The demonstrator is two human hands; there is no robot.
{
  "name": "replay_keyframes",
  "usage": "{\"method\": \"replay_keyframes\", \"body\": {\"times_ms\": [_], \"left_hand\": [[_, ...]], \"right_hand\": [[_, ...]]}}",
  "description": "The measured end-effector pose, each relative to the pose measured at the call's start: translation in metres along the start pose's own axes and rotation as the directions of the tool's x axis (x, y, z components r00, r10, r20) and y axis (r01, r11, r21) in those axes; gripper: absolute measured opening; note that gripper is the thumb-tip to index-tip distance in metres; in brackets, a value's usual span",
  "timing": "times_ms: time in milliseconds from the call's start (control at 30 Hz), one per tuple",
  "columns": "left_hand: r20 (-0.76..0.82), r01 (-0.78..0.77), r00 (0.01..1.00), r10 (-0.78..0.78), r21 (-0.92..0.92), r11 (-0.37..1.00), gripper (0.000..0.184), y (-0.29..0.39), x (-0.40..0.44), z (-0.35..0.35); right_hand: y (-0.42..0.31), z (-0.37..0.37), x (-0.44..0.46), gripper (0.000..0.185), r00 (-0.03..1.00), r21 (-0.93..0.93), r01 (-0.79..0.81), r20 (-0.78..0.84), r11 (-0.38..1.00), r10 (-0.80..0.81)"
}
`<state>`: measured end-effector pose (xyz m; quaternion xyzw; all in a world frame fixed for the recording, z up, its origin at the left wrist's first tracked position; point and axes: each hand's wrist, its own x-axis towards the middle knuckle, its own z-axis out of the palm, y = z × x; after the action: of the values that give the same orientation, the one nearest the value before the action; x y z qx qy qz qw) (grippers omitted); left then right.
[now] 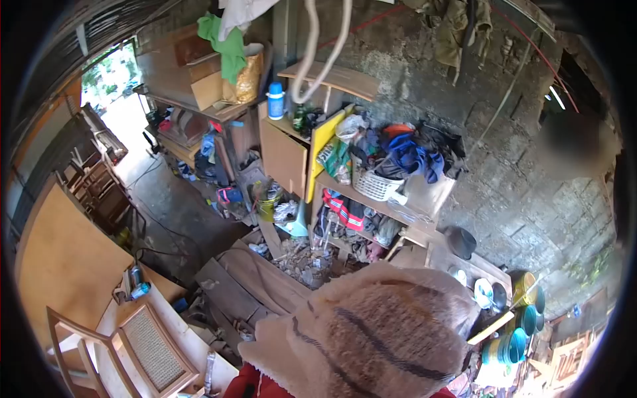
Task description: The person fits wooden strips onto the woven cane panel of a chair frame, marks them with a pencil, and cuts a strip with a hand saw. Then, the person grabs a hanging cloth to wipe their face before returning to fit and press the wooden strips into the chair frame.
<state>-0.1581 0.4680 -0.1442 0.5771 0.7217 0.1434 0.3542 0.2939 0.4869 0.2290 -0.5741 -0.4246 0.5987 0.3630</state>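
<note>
Neither my left hand nor my right hand shows in the head view. A brown and cream fuzzy cloth hat [385, 325] with dark stripes fills the lower middle, with a bit of red clothing [262, 385] beneath it. It hides whatever lies below, and whose hat it is I cannot tell. To its left, a wooden chair [156, 345] with a woven cane panel leans by a pale work surface [215, 368]. A blue and grey tool [137, 285], its kind unclear, lies on that surface.
Wooden boards [249, 278] and a heap of scraps [308, 262] cover the floor ahead. Shelves hold a white basket [377, 186] of clothes and a blue jug [275, 103]. Several buckets [504, 348] stand at right. A large curved panel [63, 249] rises at left.
</note>
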Motion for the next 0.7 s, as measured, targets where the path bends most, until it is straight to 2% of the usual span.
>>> {"method": "replay_keyframes", "body": {"times_ms": [200,333,400,500,600,633,700], "left_hand": [[0.018,0.007,1.0,-0.007,-0.009,1.0,0.034,0.005,0.006,0.004],[0.037,-0.029,0.999,0.029,-0.02,0.999,0.032,0.003,0.012,0.007],[0.025,-0.054,0.998,0.056,-0.084,0.995,0.029,0.002,0.021,0.009],[0.044,0.025,0.999,-0.027,0.056,0.998,0.026,0.023,0.023,-0.002],[0.011,-0.113,0.994,0.112,0.053,0.992,0.023,0.039,0.025,-0.018],[0.01,-0.025,1.0,0.025,-0.047,0.999,0.021,0.049,0.035,-0.016],[0.108,0.165,0.983,-0.146,-0.187,0.968,0.018,0.046,0.037,-0.012]], "right_hand": [[-0.031,0.026,0.021,0.05,0.977,0.057,0.15,0.142,0.987,-0.156],[-0.074,0.052,0.032,0.051,0.909,0.161,0.301,0.249,0.94,-0.334],[-0.095,0.063,0.037,0.052,0.871,0.216,0.354,0.278,0.91,-0.404],[-0.123,0.074,0.041,0.053,0.824,0.311,0.382,0.313,0.87,-0.473],[-0.142,0.078,0.042,0.053,0.789,0.364,0.407,0.322,0.838,-0.523],[-0.146,0.078,0.04,0.054,0.782,0.38,0.411,0.32,0.828,-0.535],[-0.162,0.073,0.038,0.054,0.758,0.408,0.439,0.309,0.8,-0.574]]}}
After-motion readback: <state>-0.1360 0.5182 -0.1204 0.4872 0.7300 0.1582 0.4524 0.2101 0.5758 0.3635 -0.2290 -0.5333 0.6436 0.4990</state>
